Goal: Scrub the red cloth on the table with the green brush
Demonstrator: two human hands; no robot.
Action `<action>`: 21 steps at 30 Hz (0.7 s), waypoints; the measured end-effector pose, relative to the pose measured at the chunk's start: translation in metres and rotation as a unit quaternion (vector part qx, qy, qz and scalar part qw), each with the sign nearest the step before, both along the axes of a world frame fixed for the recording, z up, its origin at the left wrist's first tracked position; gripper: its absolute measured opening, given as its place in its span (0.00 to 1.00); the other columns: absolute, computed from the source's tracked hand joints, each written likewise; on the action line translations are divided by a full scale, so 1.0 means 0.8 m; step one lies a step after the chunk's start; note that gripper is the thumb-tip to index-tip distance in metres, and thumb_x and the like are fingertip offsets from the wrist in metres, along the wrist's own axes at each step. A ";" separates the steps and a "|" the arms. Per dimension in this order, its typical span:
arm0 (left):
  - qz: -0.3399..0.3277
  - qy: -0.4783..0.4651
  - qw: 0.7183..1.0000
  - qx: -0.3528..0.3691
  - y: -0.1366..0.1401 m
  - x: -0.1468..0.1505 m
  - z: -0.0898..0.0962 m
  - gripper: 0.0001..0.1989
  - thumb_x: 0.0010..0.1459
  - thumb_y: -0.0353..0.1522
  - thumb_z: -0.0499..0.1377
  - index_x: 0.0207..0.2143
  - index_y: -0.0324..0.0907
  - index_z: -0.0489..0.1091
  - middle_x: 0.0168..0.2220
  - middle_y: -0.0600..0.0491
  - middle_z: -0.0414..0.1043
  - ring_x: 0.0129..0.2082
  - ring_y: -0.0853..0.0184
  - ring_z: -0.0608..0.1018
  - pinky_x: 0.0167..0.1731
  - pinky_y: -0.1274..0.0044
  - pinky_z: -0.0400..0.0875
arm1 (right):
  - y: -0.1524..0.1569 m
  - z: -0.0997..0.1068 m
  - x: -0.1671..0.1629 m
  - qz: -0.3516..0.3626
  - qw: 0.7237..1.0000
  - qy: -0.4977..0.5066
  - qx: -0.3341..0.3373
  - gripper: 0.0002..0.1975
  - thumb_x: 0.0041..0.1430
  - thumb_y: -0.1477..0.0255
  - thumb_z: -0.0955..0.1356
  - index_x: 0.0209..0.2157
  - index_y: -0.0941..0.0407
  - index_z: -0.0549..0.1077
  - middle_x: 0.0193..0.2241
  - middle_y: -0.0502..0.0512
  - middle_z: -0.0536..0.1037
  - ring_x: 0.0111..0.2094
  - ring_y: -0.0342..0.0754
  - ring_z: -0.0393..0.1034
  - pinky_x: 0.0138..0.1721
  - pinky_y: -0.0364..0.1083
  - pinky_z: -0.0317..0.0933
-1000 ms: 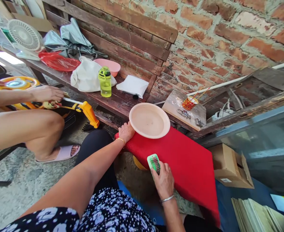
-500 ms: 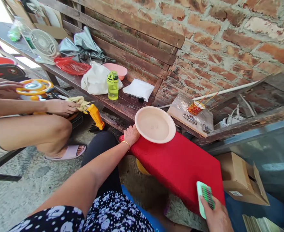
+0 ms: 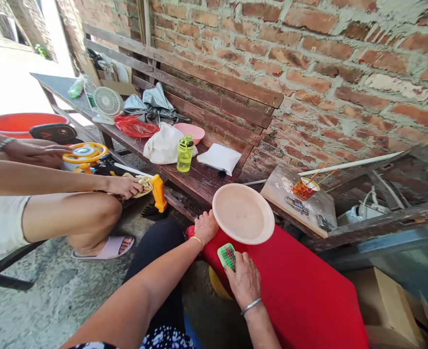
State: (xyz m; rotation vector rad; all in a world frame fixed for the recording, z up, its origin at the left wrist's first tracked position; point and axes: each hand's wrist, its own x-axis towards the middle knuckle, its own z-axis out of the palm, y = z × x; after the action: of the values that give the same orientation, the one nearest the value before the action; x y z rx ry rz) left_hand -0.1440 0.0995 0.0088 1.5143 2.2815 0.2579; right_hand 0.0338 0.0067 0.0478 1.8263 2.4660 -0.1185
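Observation:
My left hand [image 3: 205, 227] rests on the near-left end of a red cloth-covered surface [image 3: 301, 286], its fingers laid on the cloth close to the basin's rim. A shallow pale pink basin [image 3: 243, 213] with a little water in it stands on the far edge of that surface. In my right hand [image 3: 243, 280] is a small green scrubbing brush [image 3: 227, 257], bristles showing upward and to the side. The brush is over the cloth's near edge, just below the basin; whether it touches the cloth I cannot tell.
At left, another person's hand [image 3: 124, 186] holds a yellowish cloth [image 3: 141, 184] against a toy vehicle with a yellow steering wheel [image 3: 85, 152]. A wooden bench [image 3: 195, 179] bears a green bottle [image 3: 185, 154]. A board [image 3: 277, 191] carries a red cup [image 3: 304, 188]. A cardboard box [image 3: 388, 305] stands at right.
My right hand has brought the brush from the right end of the red cloth leftward, close to my left hand. The view has tilted up. My left hand stays beside the basin.

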 end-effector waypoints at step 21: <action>-0.026 0.028 0.999 -0.004 0.000 -0.005 -0.011 0.21 0.67 0.35 0.42 0.57 0.40 0.64 0.51 0.40 0.67 0.51 0.52 0.73 0.49 0.63 0.64 | 0.109 -0.003 0.095 -0.289 0.953 0.067 -0.066 0.24 0.63 0.53 0.62 0.52 0.53 0.68 0.52 0.62 0.75 0.51 0.54 0.73 0.44 0.49 0.65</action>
State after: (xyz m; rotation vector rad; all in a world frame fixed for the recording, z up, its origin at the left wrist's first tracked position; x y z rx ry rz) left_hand -0.1483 0.0995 -0.0001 1.5926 2.2792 0.1955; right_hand 0.1102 0.0935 0.0458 2.4794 1.8520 -0.4382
